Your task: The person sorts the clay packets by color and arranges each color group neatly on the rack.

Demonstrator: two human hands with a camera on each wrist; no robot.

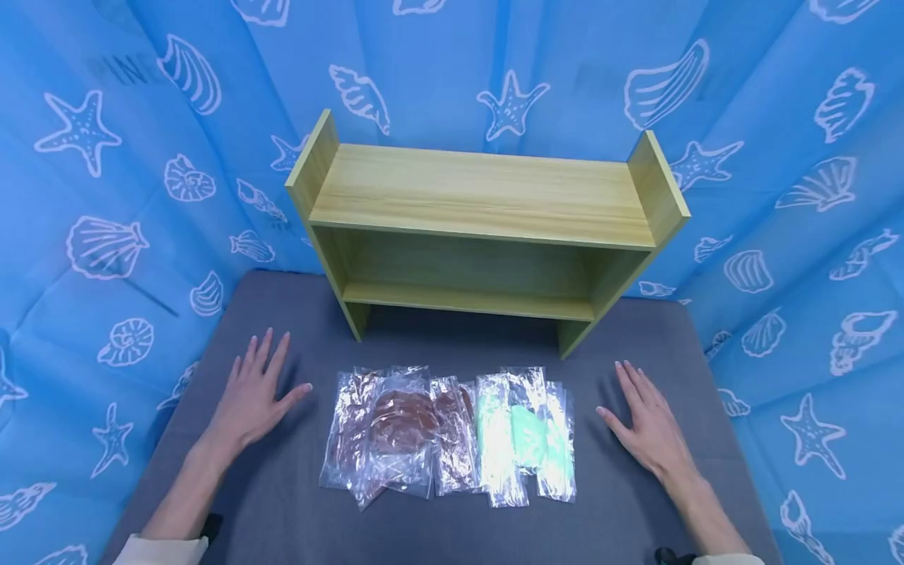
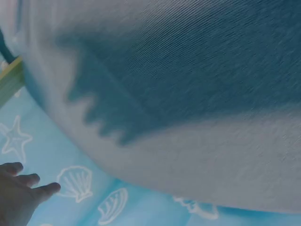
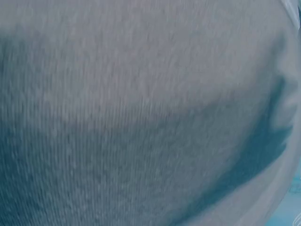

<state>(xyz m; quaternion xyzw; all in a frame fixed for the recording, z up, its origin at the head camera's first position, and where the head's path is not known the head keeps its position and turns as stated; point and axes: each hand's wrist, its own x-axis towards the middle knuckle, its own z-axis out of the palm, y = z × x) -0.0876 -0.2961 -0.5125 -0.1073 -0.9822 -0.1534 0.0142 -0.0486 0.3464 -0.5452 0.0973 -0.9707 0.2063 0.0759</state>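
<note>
My left hand (image 1: 254, 388) lies flat on the grey table (image 1: 282, 502), fingers spread, to the left of a row of clear plastic bags. My right hand (image 1: 646, 420) lies flat on the right side of them. The bags with brown contents (image 1: 399, 431) overlap one another at the left of the row. The bags with pale green contents (image 1: 526, 439) lie at the right. Neither hand touches a bag. In the left wrist view only the fingertips (image 2: 21, 181) show above the grey cloth (image 2: 188, 70). The right wrist view shows only the grey cloth (image 3: 141, 113).
A light wooden shelf unit (image 1: 483, 196) with a top board and one lower board stands at the back of the table. A blue curtain printed with shells and starfish (image 1: 92, 196) surrounds the table on three sides.
</note>
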